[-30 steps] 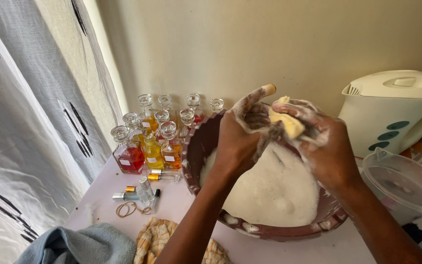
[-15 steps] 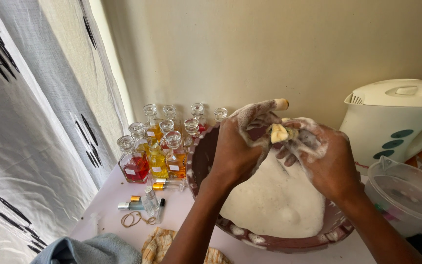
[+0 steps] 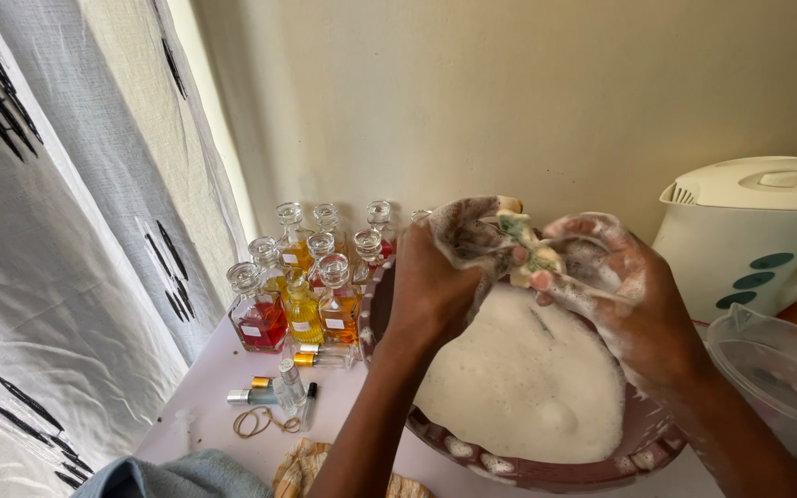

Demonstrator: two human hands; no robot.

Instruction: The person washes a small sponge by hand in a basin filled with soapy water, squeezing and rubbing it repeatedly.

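A soapy cloth (image 3: 520,247) is gripped between both hands above a foam-filled basin (image 3: 546,472); the left hand (image 3: 435,281) and right hand (image 3: 629,295) are closed tightly around it. Glass bottles (image 3: 302,286) are lined up just left of the basin.

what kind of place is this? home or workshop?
Most likely a home, a table corner by a curtained window. Pointers: a white electric kettle, a cluster of glass perfume bottles, and a maroon basin of suds for hand-washing.
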